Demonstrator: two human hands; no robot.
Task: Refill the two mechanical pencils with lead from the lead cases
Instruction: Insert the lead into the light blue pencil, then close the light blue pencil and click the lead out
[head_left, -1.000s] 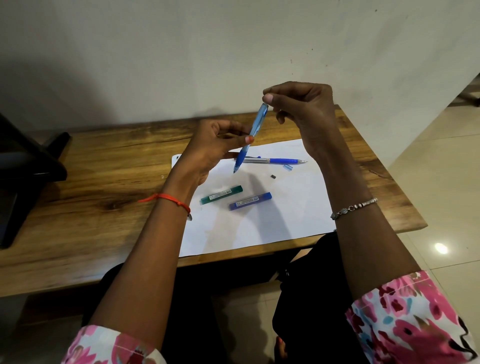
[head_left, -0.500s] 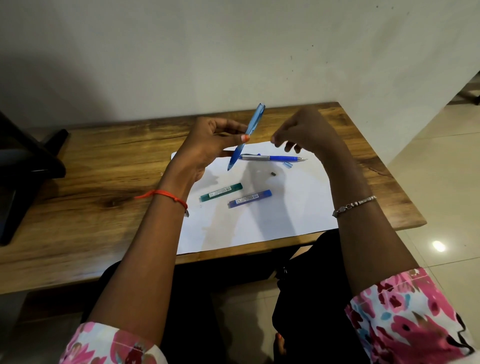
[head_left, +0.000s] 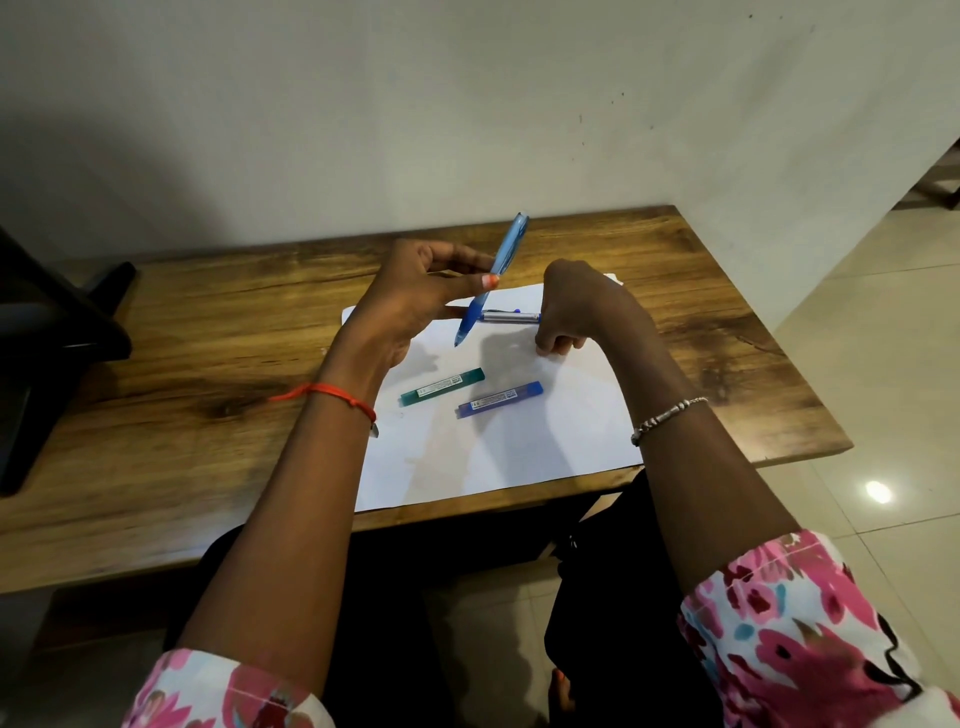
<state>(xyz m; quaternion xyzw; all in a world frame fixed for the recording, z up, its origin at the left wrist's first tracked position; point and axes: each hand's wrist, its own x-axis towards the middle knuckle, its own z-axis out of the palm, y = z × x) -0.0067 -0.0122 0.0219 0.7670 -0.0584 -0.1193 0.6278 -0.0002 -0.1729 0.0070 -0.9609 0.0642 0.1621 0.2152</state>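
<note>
My left hand (head_left: 410, 296) holds a light blue mechanical pencil (head_left: 498, 265) above the white paper (head_left: 493, 452), tilted with its tip down and its top end up. My right hand (head_left: 576, 306) rests low on the paper, fingers curled with the tips bunched on the sheet; whatever lies under them is hidden. A silver and blue mechanical pencil (head_left: 511, 317) lies flat on the paper, its right end covered by my right hand. Closer to me lie a green lead case (head_left: 441, 387) and a blue lead case (head_left: 500, 399), side by side and slanted.
The paper lies on a wooden table (head_left: 208, 364) set against a pale wall. A black stand (head_left: 52, 322) occupies the table's left end. The table's right edge drops to a tiled floor (head_left: 883, 415).
My right hand left the top of the blue pencil and dropped to the paper, covering the small dark piece that lay there. My left hand kept the pencil, tilted slightly more.
</note>
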